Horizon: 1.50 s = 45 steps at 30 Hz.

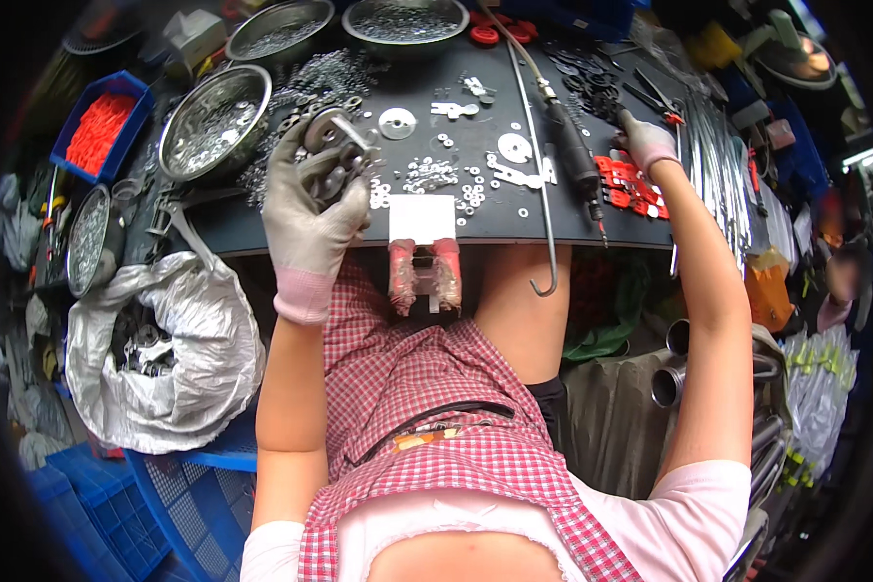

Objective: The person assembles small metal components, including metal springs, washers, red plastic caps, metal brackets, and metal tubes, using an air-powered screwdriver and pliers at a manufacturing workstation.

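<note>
My left hand (308,218), in a grey work glove with a pink cuff, is closed around several metal brackets (332,145) above the table's left part. Their exact shape is partly hidden by the fingers. On the right, my gloved right hand (647,141) reaches to a pile of black flat parts (592,82), fingers curled at its near edge; what they pinch is hidden. Red plastic parts (632,186) lie just below that hand. Between my hands, at the table edge, a white block (422,218) stands behind two red wrapped grips (398,276).
A dark power screwdriver (572,145) and a hooked metal rod (543,209) hang over the table. Metal bowls (213,121) of small parts and a blue bin (107,126) of red pieces stand left. Loose washers (470,194) lie mid-table; thin rods (718,165) at right. A white sack (165,388) sits lower left.
</note>
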Motion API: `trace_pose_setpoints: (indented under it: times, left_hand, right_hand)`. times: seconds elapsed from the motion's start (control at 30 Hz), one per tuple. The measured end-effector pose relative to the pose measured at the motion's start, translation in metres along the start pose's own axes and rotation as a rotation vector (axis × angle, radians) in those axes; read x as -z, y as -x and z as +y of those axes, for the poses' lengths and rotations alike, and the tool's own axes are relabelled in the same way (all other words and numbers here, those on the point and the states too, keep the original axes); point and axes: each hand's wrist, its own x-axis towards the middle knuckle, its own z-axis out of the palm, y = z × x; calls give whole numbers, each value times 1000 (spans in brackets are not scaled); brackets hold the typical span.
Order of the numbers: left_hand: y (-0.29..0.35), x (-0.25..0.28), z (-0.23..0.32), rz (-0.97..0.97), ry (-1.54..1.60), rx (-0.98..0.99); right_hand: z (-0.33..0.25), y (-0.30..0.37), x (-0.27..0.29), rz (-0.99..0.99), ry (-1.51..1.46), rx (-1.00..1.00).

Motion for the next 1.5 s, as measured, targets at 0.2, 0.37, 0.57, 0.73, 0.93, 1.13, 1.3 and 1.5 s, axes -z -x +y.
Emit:
trace_pose_setpoints:
  times: [0.2,0.37,0.57,0.73,0.93,1.13,1.3,1.5]
  left_hand:
    - [-7,0,7,31,-35,-17]
    - [-8,4,14,75,-6,-35]
    - [-6,5,12,74,-11,-122]
    - [-7,6,10,68,10,-109]
    - [-5,6,15,63,-25,-42]
    - [-4,4,-3,41,17,-72]
    - [-3,3,-9,-45,176,-77]
    - [-4,8,1,-220,27,-135]
  right_hand:
    - [-68,18,77,604,-524,-23]
    - [-212,139,100,2,-1842,643]
    - [-255,179,90,-457,-2241,622]
    - [-259,176,94,-656,-2307,541]
    - [-251,166,87,-744,-2231,607]
    - [-252,164,91,-603,-2214,487]
    - [-258,169,86,-386,-2189,539]
    - [-260,173,84,-212,-2199,468]
